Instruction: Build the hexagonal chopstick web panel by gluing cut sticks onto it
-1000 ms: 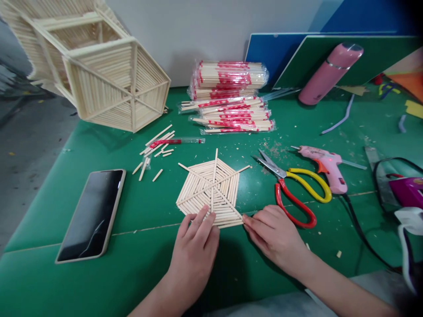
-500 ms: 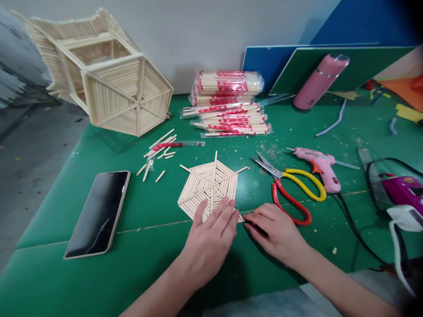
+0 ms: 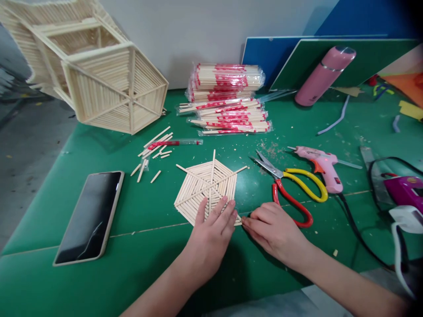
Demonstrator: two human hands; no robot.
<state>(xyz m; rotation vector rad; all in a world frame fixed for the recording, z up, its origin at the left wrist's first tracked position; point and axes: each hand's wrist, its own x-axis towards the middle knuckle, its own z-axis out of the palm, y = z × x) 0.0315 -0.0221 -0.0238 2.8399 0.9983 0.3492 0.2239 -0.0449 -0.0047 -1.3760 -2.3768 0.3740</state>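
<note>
A hexagonal panel of thin wooden sticks point(image 3: 194, 189) lies flat on the green table, its crossed spokes poking past the edges. My left hand point(image 3: 209, 240) rests on the panel's lower right part, fingers stretched out and pressing down. At the lower right corner, my right hand point(image 3: 272, 231) has its fingertips pinched together at the end of a wooden stick point(image 3: 238, 223). The fingers hide most of that stick end. Scissors point(image 3: 280, 174) with one red and one yellow handle lie just beyond my right hand. Behind them is a pink glue gun point(image 3: 322, 163).
A large wooden stick structure point(image 3: 115, 88) stands at the back left. Wrapped chopsticks point(image 3: 228, 97) are piled by the wall, with cut stick pieces point(image 3: 155, 145) nearer. A phone point(image 3: 89, 215) lies left. A pink bottle point(image 3: 324, 77) leans on boards; a cable point(image 3: 357, 237) runs along the right.
The view has shifted slightly, so the phone and stick structure sit further left. Both hands keep their places at the panel, with the right fingertips still at its corner.
</note>
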